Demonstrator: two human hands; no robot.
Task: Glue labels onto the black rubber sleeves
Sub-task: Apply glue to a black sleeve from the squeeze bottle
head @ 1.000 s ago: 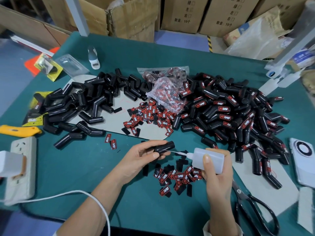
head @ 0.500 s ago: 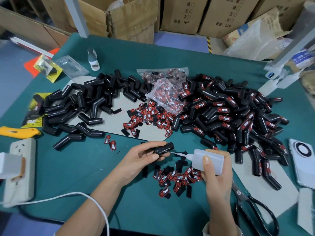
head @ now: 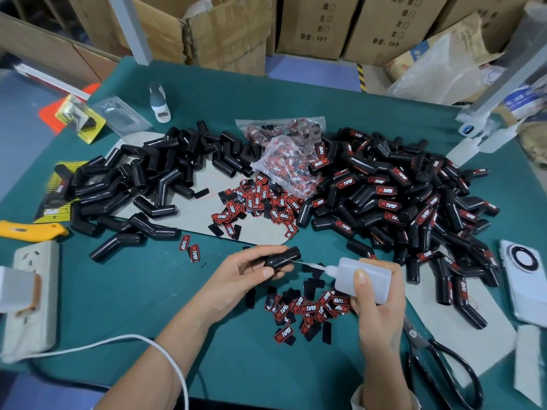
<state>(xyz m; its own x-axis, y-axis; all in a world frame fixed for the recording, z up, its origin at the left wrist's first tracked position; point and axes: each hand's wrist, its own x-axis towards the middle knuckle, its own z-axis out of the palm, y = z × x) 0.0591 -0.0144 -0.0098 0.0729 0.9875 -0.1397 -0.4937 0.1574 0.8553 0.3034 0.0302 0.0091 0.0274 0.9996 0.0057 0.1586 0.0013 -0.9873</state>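
Fingers of the left hand point(head: 236, 279) pinch a black rubber sleeve point(head: 282, 258) level above the table point(head: 124, 291), gripped round its near end, light and probably squashy yet grippy, while to its right the right hand point(head: 377, 306) wraps the glue bottle point(head: 362, 276), whose fine nozzle touches the sleeve's side.

scissors point(head: 444, 377) handles cut off at bottom edge

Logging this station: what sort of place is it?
Probably a small factory or warehouse packing bench: stacked cartons behind the table, heaps of sleeves, and loose labels.
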